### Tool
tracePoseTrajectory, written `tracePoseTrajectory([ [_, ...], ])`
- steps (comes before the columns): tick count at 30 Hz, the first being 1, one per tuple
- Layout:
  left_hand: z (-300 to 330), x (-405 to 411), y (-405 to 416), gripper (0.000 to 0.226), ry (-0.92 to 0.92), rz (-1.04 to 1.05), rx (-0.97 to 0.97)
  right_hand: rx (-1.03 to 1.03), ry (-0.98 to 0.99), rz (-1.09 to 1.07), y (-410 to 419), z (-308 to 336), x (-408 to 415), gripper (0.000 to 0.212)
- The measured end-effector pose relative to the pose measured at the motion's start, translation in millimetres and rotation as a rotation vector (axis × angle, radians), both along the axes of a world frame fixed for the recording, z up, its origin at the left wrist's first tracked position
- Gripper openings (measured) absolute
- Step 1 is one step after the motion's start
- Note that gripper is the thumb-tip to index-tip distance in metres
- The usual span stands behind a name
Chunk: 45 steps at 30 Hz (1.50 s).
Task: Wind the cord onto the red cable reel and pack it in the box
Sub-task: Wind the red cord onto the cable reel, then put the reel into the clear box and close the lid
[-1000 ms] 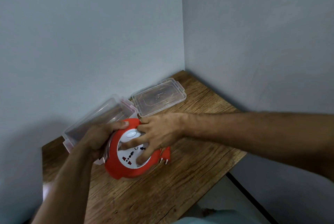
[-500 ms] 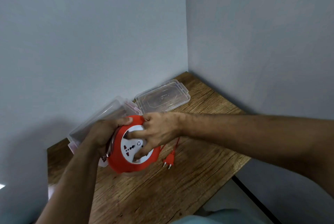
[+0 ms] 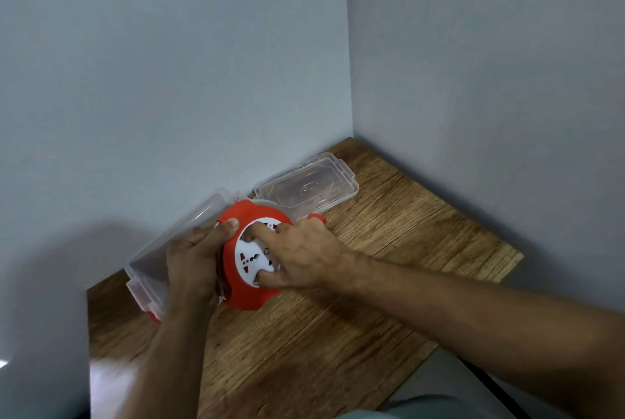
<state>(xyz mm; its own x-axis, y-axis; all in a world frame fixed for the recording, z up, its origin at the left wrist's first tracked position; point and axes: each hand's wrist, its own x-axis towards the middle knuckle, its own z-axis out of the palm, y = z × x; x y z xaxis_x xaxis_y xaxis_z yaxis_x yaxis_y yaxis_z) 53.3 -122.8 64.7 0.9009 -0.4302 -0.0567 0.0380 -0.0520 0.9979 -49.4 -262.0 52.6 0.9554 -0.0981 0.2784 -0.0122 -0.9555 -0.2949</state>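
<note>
The red cable reel [image 3: 241, 297] with its white socket face [image 3: 252, 258] is held tilted just above the wooden table. My left hand [image 3: 194, 261] grips its left rim, thumb on the red edge. My right hand [image 3: 301, 258] lies across the white face, index finger and thumb pressed on it. The red plug [image 3: 317, 218] peeks out just behind my right knuckles; the cord is mostly hidden. The clear plastic box [image 3: 152, 263] lies open behind my left hand against the wall.
The clear lid [image 3: 307, 187] lies flat on the wooden table [image 3: 389, 249] near the wall corner. Grey walls close in at the left and back. The table's front edge runs diagonally at lower right.
The plug, which hung below the reel on a loose cord, has been drawn up to the reel's far side. My right hand has turned on the white face.
</note>
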Motion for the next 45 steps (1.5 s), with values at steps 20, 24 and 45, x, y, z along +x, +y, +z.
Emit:
tracePoseTrajectory([
  [20,-42,-13,13,0.018,0.382,0.189,-0.354,0.729,-0.242,-0.341,1,-68,-26,0.047],
  [24,-41,-26,9,0.053,0.397,0.193,-0.44,1.422,0.125,-0.293,4,-72,-25,0.048],
  [45,-6,82,54,0.034,-0.013,0.403,0.229,1.298,0.111,-0.06,-11,13,154,0.077],
])
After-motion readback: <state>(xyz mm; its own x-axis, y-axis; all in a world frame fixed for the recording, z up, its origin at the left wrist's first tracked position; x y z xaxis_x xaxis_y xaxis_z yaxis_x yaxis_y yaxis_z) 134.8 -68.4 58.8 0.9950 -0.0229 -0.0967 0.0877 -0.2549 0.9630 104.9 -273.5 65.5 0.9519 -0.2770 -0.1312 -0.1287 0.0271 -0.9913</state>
